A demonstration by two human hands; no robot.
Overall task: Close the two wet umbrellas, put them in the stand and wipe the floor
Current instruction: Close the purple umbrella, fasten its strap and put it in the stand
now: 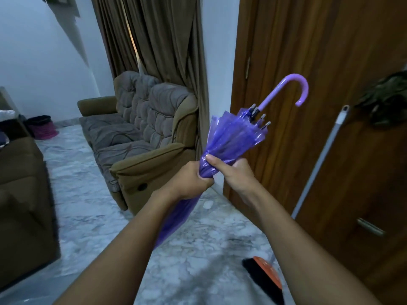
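A closed purple see-through umbrella points up and to the right, its lilac hooked handle uppermost and its tip hidden below my left forearm. My left hand grips the gathered canopy around its middle. My right hand holds the canopy just above, thumb pressed against the folds. A second umbrella and the stand are not in view.
A brown door stands at right with a grey broom handle leaning on it; the black and orange brush head lies on the marble floor. A padded sofa sits ahead, another sofa at left.
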